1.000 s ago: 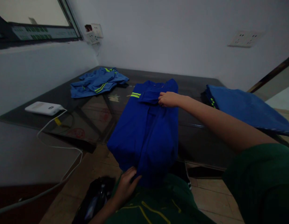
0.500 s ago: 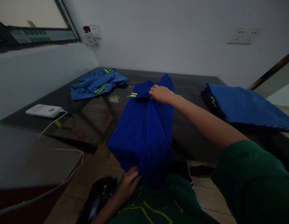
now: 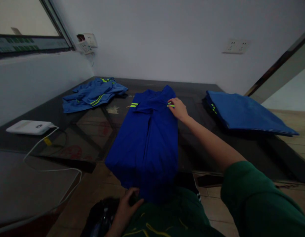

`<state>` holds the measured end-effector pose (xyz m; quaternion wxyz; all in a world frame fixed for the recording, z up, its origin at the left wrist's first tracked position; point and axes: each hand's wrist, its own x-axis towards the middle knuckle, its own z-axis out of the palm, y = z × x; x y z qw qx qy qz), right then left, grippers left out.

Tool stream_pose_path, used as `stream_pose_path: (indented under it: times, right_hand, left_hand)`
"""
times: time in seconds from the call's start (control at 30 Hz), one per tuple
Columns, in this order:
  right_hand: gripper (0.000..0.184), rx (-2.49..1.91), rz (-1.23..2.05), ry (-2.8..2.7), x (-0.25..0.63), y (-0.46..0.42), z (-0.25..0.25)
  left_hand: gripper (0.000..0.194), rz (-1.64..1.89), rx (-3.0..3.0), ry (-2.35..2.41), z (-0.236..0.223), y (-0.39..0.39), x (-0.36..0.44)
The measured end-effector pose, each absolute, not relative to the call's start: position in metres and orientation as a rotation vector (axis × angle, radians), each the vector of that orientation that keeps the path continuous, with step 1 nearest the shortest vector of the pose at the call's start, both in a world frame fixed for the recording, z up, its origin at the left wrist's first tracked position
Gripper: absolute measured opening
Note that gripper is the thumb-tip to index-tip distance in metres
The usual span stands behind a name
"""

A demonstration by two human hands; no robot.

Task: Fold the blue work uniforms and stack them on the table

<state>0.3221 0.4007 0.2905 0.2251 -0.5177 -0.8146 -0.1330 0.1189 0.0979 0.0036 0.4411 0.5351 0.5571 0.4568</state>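
Observation:
A royal blue work jacket lies front up, its collar at the far end and its lower part hanging over the table's near edge toward my body. Yellow-green stripes show on both sides near the collar. My right hand is on the jacket's right upper side, fingertips pinching the fabric at the striped part. At the lower left hem is my left hand, thumb and fingers apart, just beside the cloth. Whether its fingertips touch the hem I cannot tell.
On the dark table, a crumpled lighter blue striped garment lies far left. A folded blue stack sits at the right. A white power bank with a white cable trailing off the edge is at the left.
My right hand has moved from the jacket's middle front to its right striped side. The front now lies flatter. My left hand has let go of the hem and opened.

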Motion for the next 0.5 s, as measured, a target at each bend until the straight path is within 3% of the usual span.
stream_pose_path:
  times: [0.1, 0.2, 0.3, 0.5]
  right_hand:
    - [0.025, -1.991, 0.079, -1.996, 0.35, 0.404, 0.298]
    - [0.032, -2.089, 0.448, -1.964, 0.359, 0.406, 0.29]
    - [0.019, -1.953, 0.514, -1.89, 0.355, 0.413, 0.281]
    - [0.01, -1.9, 0.255, -1.788, 0.34, 0.447, 0.275]
  left_hand:
    - [0.056, 1.07, 1.209, 1.307, 0.003, 0.099, 0.126]
    - [0.053, 1.017, 1.143, 1.22, 0.008, 0.105, 0.136]
    - [0.047, 1.052, 1.142, 1.182, 0.014, 0.116, 0.14]
    - [0.037, 1.225, 1.228, 1.299, 0.027, 0.141, 0.135]
